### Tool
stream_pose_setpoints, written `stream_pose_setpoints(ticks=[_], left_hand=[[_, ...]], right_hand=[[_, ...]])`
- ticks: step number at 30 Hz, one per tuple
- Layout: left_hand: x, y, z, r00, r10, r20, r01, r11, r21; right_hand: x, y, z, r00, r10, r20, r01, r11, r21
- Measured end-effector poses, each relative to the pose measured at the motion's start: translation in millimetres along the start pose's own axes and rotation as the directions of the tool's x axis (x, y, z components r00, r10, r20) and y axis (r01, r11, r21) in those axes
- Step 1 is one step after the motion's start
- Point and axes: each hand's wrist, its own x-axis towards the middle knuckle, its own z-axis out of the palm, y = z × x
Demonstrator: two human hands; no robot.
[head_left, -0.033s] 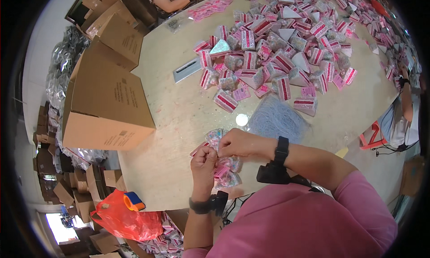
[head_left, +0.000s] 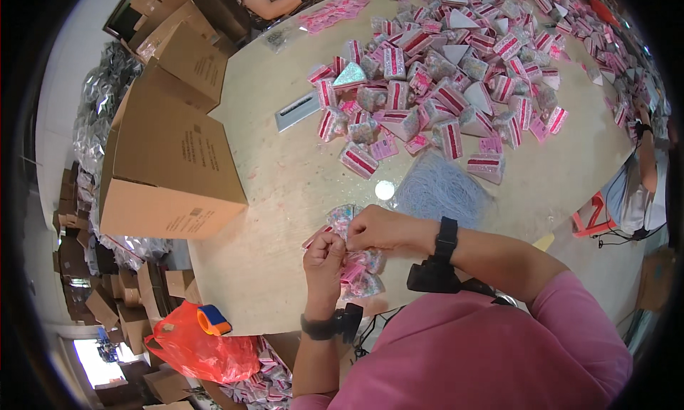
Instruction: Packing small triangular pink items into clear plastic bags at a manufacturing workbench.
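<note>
My left hand and my right hand meet near the table's front edge, fingers pinched close together. Whatever lies between the fingertips is too small to make out. Around them are small clear bags of colourful glittery bits, one bag beyond the fingers and another below. A pink card lies by the lower bags. Partly covered by my left hand is a pink-and-white cake-slice-shaped piece. Just beyond my right hand spreads a bundle of pale blue-grey strings.
A heap of cake-slice pieces with bags and pink cards covers the far table. Cardboard boxes stand left. A silver tray-like object, orange-blue tape roll and red plastic bag are nearby. Other people's arms show at far and right edges.
</note>
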Motion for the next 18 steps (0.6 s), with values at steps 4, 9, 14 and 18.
stream_pose_setpoints(ticks=[4,9,14,18], left_hand=[[0.9,2.3,1.4,1.0,-0.019,0.0,0.019,1.0,0.003],[2.5,-1.1,-2.5,0.999,-0.033,0.036,0.035,0.998,-0.052],[4.2,1.2,-2.6,0.997,-0.059,0.045,0.063,0.995,-0.083],[5.0,2.2,-2.4,0.995,-0.091,0.048,0.098,0.983,-0.157]], right_hand=[[-0.6,1.1,-0.2,0.993,0.106,0.052,-0.117,0.945,0.304],[-3.5,-2.8,-1.8,0.978,0.153,0.145,-0.205,0.845,0.493],[-4.2,-0.4,-4.5,0.969,0.172,0.177,-0.242,0.809,0.536],[-5.5,-6.2,-5.5,0.962,0.214,0.172,-0.274,0.793,0.544]])
